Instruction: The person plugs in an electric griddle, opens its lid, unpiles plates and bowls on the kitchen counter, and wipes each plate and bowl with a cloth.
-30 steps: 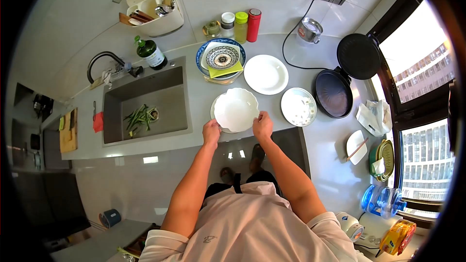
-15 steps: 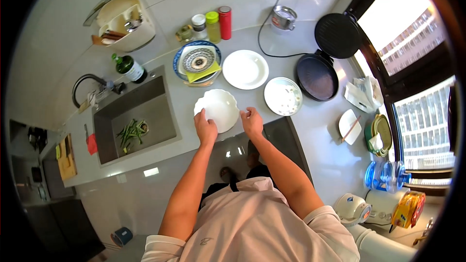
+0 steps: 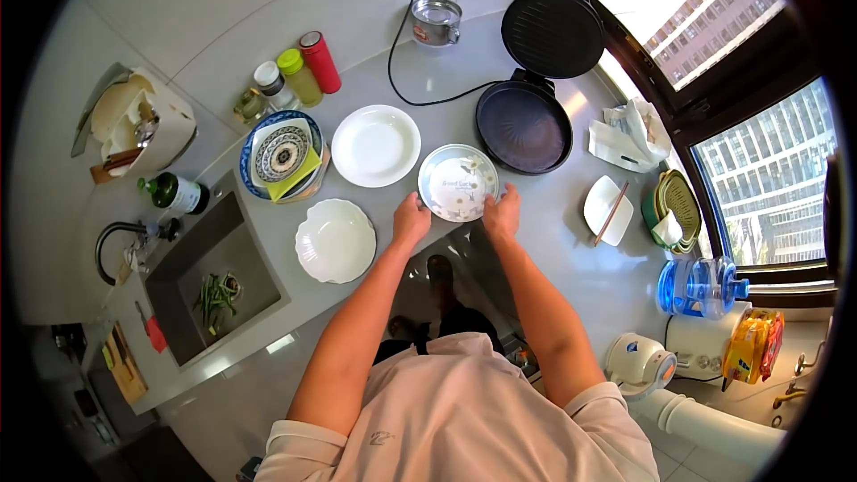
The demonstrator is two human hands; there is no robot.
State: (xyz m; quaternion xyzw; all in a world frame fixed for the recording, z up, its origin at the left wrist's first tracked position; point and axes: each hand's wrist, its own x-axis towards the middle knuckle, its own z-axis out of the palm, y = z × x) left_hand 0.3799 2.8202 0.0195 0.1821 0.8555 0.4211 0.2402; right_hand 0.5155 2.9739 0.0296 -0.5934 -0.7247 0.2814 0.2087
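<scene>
A round white plate with a floral print and lettering [image 3: 458,180] is between my two hands at the counter's front edge. My left hand [image 3: 411,219] grips its lower left rim, and my right hand [image 3: 503,211] has the lower right rim between thumb and fingers. I cannot tell whether the plate is resting on the counter or slightly raised. To the left sits a white bowl with a scalloped rim [image 3: 336,241], touched by neither hand. Just behind, a plain white plate [image 3: 376,145] lies flat.
An open electric griddle [image 3: 524,128] stands behind right, its cord crossing the counter. Stacked dishes [image 3: 280,156] are at the back left beside the sink [image 3: 259,290], which holds green vegetables [image 3: 214,300]. On the right are a square dish [image 3: 607,219] with chopsticks and a water jug [image 3: 701,287].
My hands have left the scalloped bowl and moved right to the floral plate, taking hold of its rim. The view has turned toward the right.
</scene>
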